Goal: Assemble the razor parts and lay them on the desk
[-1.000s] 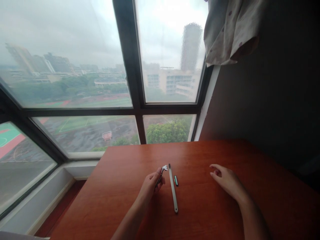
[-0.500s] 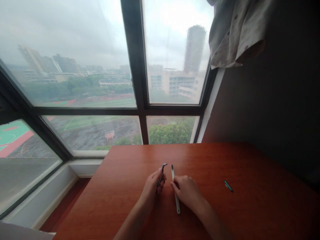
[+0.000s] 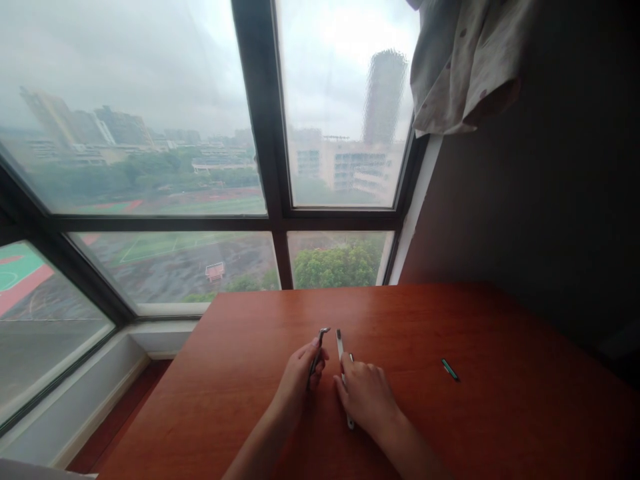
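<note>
we look down at our two bare hands over a reddish-brown wooden table (image 3: 240, 347). our left hand (image 3: 299, 373) is closed around a slim dark razor handle (image 3: 321, 341), held upward so its bent silver head points far and slightly right. just right of it, a pale toothbrush (image 3: 340, 344) lies lengthwise on the table, dark bristles at the far end. our right hand (image 3: 369, 392) covers its middle, thumb on the left side; we cannot tell whether the fingers grip it. a small dark tip beside the index finger is mostly hidden. well to the right, a green and black strip (image 3: 450, 370) lies alone on the wood. at the far side, a dark window frame (image 3: 275, 221) looks out on trees and buildings; a pale garment (image 3: 457, 73) hangs at far right.
</note>
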`<action>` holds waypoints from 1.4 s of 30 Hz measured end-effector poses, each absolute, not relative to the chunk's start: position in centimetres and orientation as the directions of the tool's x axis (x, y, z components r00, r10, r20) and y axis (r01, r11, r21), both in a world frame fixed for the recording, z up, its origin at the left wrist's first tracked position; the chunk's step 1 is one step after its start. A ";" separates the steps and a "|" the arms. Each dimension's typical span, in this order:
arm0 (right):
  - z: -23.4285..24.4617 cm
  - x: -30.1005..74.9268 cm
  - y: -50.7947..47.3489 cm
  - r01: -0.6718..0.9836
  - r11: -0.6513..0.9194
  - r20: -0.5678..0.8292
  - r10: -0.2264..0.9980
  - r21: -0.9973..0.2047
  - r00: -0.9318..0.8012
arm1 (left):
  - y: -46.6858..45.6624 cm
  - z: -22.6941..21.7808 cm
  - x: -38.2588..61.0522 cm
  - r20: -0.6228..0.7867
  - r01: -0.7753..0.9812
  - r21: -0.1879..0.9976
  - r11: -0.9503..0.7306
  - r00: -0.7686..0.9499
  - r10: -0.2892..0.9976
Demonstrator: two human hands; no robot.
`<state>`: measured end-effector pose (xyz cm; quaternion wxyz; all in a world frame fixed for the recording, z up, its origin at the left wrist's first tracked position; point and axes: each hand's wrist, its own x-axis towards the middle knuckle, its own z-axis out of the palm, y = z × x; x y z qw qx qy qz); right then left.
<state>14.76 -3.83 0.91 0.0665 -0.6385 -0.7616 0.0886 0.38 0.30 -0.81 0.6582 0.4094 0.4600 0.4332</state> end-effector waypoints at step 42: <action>0.3 16.0 -2.5 0.423 0.254 0.271 0.962 -0.870 -0.019 | 0.3 0.1 0.2 -0.238 -0.392 0.880 0.267 0.121 0.964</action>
